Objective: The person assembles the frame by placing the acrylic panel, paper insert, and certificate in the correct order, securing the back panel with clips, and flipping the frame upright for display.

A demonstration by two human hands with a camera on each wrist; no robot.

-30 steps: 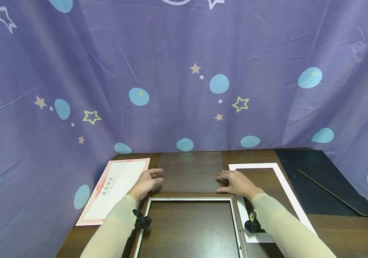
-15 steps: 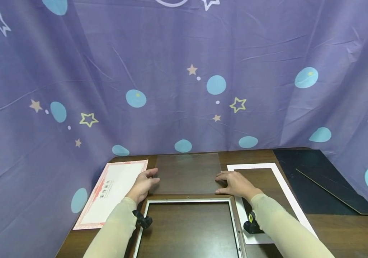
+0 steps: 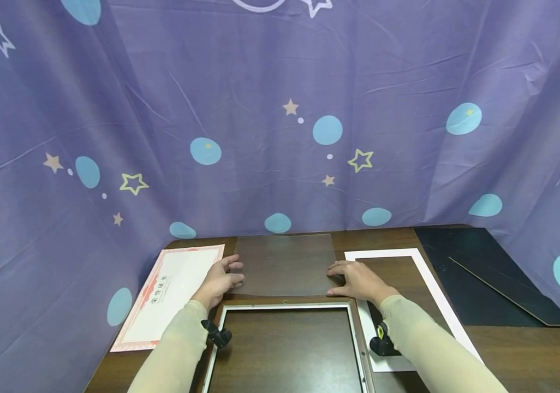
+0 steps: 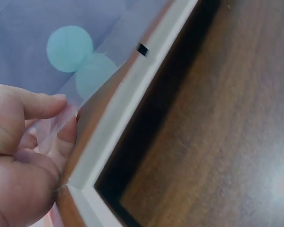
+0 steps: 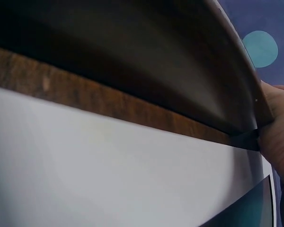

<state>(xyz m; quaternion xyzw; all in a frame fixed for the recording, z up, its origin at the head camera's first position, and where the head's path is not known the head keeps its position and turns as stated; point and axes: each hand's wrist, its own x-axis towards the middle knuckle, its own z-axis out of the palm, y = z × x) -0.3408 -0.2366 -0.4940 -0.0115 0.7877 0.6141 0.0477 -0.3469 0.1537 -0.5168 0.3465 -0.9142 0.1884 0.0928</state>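
Holding one clear sheet [image 3: 285, 266], two hands [image 3: 218, 281] [image 3: 357, 279], one frame [image 3: 285, 307] nearby

The curtain [image 3: 260, 76] is violet-blue, patterned with light-blue ovals, beige solid stars and yellow and white star outlines, while the table [image 3: 516, 357] shows brown wood grain. The clear sheet [image 3: 285, 267] is colourless, letting that brown show through; the frame [image 3: 309, 307] is brown with a white inner edge. The certificate [image 3: 179, 275] is white with a pinkish-red ornate border and dark lettering, the mat [image 3: 438, 295] plain white, the board [image 3: 462, 289] black and the sleeves [image 3: 437, 344] pale cream.
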